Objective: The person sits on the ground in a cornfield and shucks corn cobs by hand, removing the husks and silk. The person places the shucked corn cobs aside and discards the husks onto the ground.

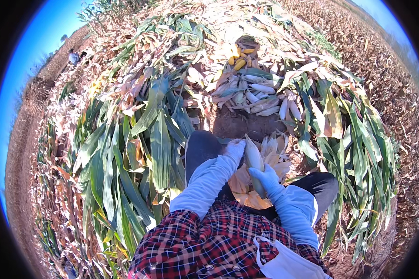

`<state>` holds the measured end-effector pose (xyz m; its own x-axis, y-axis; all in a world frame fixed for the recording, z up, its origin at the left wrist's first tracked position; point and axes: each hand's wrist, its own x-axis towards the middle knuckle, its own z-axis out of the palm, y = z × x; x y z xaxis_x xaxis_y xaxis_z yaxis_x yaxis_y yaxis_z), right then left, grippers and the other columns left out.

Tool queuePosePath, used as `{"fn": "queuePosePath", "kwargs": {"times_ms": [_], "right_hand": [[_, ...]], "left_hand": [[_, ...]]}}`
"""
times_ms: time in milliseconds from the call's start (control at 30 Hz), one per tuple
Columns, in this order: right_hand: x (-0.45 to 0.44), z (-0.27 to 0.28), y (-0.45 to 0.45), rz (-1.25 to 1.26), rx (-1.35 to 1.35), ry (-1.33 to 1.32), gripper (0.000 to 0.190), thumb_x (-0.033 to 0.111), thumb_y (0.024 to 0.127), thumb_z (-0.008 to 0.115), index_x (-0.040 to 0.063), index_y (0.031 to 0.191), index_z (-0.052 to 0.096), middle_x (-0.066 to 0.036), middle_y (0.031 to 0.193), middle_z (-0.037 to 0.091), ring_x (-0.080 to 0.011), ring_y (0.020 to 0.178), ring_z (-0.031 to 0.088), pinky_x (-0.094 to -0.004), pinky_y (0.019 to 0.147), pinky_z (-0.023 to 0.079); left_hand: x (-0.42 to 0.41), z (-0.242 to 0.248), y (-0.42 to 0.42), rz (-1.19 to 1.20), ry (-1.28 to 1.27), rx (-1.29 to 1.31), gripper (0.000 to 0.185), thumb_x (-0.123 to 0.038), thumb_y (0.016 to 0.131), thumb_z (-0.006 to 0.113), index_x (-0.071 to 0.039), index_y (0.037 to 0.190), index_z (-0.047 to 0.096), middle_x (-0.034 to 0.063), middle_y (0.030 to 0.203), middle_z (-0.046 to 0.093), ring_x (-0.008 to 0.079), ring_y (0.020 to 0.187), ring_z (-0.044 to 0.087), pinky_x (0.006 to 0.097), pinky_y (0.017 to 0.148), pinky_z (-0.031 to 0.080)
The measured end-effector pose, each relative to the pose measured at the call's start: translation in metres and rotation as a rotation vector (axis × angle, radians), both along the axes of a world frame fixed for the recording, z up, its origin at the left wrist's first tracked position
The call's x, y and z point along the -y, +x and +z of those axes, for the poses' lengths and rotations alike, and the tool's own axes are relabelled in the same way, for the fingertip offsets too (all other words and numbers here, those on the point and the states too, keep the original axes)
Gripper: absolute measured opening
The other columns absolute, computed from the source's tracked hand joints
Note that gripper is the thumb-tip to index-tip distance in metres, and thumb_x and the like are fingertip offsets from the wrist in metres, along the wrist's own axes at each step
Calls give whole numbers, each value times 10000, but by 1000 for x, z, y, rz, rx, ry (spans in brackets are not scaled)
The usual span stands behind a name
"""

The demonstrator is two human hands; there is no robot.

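An ear of corn in its pale husk (254,155) stands slightly tilted between my knees. Gloved in white, my right hand (266,178) is closed around its lower part. My left hand (235,148) is at the husk's tip, fingers curled; whether it grips the husk cannot be made out. Loose dry husks (277,153) lie just behind the ear. Farther ahead, a heap of unhusked ears (262,94) rests on the ground, with several bare yellow corn cobs (240,64) beyond it.
Long green corn leaves and stalks (160,146) are piled at my left, and more stalks (352,139) at my right. Bare soil (244,123) shows ahead of my knees. Dry stalks (132,69) cover the ground beyond. Another person (73,57) is far off at upper left.
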<state>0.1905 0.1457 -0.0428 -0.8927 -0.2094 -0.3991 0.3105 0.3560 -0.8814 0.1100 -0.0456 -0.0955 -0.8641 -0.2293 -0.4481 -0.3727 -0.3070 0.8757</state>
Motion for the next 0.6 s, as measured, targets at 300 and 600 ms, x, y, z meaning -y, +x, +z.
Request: {"fn": "queuePosePath", "kwargs": {"times_ms": [300,600], "right_hand": [[1,-19,-1,-220,-26,-319,651,437,873,771,-38,1288,610,-134,1100,710,-221,932,690,-353,820,555],[0,-22,-14,-294,540,-1070,707,596,998,554,16,1401,524,-224,1144,673,-414,930,707,-616,818,617]], "left_hand": [[-38,1,7,233,167,-11,200,-224,1027,624,-118,898,733,-2,783,688,107,573,566,255,527,473],[-30,82,-1,-172,341,-271,147,-237,1045,599,-122,1028,691,2,782,640,93,599,537,252,515,447]]}}
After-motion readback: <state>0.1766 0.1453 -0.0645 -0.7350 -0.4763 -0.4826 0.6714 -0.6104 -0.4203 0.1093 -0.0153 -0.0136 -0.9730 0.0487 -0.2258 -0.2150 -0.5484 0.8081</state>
